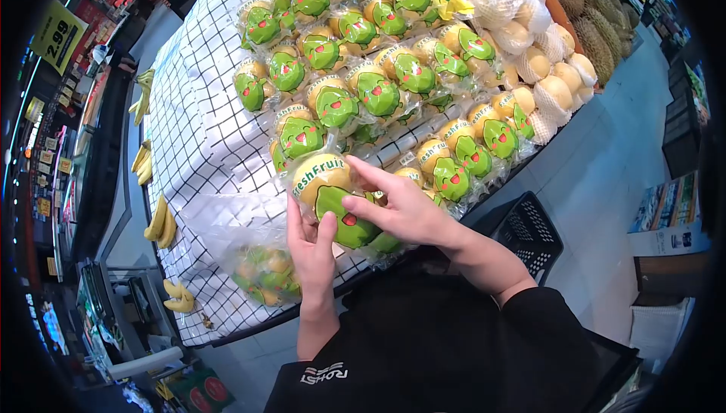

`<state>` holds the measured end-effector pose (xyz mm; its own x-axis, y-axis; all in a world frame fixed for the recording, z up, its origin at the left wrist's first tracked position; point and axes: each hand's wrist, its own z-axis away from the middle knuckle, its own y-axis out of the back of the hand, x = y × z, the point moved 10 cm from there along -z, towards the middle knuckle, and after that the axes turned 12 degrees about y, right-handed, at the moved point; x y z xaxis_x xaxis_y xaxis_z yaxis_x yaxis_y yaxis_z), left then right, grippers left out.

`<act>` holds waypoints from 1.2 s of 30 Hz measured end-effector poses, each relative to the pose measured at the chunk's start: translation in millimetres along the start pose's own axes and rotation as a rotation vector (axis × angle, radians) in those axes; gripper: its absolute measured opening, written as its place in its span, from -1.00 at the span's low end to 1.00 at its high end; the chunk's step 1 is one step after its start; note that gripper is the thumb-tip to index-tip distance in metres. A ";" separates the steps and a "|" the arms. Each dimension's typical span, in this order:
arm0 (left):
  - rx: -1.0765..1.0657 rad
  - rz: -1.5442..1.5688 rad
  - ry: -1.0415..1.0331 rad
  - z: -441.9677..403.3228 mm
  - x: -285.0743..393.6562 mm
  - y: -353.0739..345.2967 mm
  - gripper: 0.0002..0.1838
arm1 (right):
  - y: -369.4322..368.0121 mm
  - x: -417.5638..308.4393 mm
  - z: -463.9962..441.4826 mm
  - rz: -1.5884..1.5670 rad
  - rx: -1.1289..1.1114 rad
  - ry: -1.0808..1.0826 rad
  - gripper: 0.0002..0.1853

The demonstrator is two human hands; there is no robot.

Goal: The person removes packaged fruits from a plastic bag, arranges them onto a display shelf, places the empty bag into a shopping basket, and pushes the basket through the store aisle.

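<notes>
Between both hands I hold a bagged yellow fruit in a clear wrapper, printed "FreshFruit" with a green smiling cartoon. My left hand grips it from the left and below, thumb on the front. My right hand holds its right side, thumb lying across the green print. Just beyond are rows of similar bagged fruits on the display table. A clear plastic bag with several more wrapped fruits rests on the checked cloth left of my left hand.
A black-and-white checked cloth covers the table. Yellow fruits in white foam nets are piled at the right, with durians beyond. Bananas lie along the left edge. A black basket stands beyond the table's right edge.
</notes>
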<state>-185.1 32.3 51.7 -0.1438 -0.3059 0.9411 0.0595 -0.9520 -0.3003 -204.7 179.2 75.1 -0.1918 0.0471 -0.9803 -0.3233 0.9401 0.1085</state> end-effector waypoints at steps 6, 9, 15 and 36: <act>0.024 -0.058 -0.008 -39.7 11.1 -43.2 -0.24 | 60.4 -35.0 1.5 0.400 -0.010 0.413 -0.16; -0.059 -0.124 0.005 -77.1 16.7 -80.2 -0.14 | 95.9 -33.2 -16.1 0.390 0.022 0.440 -0.25; -0.193 -0.095 0.064 -160.1 33.8 -161.0 -0.25 | 175.0 -23.7 -71.1 0.393 0.145 0.339 -0.31; -0.088 -0.415 0.125 -301.7 28.2 -183.8 -0.02 | 240.3 11.4 -193.0 0.685 0.138 0.483 -0.50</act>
<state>-498.1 194.8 86.6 -0.2562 0.1088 0.9605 -0.1123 -0.9903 0.0823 -463.5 340.5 121.8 -0.6891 0.5007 -0.5238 0.1181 0.7908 0.6005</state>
